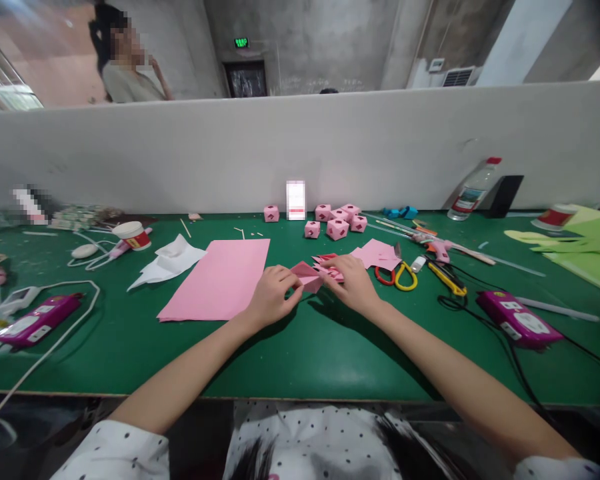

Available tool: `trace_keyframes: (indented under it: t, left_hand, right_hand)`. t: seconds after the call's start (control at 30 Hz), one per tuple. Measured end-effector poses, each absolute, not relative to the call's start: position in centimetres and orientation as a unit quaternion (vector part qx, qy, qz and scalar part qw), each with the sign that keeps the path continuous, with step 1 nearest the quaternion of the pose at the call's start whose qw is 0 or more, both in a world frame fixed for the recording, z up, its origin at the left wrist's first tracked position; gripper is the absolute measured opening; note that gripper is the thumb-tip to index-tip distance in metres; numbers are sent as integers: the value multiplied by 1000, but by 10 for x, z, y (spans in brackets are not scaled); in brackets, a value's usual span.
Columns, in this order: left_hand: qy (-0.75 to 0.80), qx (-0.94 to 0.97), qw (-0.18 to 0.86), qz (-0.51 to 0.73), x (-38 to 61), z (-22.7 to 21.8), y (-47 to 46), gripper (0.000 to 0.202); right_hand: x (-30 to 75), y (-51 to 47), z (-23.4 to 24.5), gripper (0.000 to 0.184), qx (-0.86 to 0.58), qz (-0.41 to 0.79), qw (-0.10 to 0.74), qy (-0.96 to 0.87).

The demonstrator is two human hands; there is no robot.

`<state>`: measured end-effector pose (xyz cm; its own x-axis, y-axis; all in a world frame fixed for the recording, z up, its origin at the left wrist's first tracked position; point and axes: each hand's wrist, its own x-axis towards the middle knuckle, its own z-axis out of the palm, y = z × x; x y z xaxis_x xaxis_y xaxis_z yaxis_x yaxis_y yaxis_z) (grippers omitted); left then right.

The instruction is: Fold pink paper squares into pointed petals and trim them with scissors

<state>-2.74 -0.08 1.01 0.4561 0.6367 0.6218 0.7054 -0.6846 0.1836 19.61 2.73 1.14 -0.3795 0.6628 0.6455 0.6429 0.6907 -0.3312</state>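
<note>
Paper fold (308,275) is bridging left hand (274,295) and right hand (355,283), both pinching edges. Tabletop (300,360) is extending nearside of fold.

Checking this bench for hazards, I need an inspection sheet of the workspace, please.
Surface: green tabletop, pink scrap toward the back.
Job's things: folded pink paper at centre, pink sheets left, small pink boxes behind.
Clutter: scissors, yellow knife, glue gun, bottle right; paper cup left.
Grip: left hand pinches the folded pink paper; right hand at its other end, hold unclear.
Cables: white cable hangs over the front edge; black cable near right purple device.
Surroundings: partition behind, person beyond it, lit exit sign.
</note>
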Motion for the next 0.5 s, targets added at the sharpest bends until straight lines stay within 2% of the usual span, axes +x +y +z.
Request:
trace_keyframes:
  t: [0.13, 0.5]
  left_hand:
    - [-394, -846, 50, -356, -28, 10, 0, 13]
    - [-407, -841, 46, -354, -24, 10, -1, 13]
  right_hand:
    - [188, 21, 5, 9, -336, -2, 357, -871]
    - [177, 13, 4, 10, -316, -20, 338, -886]
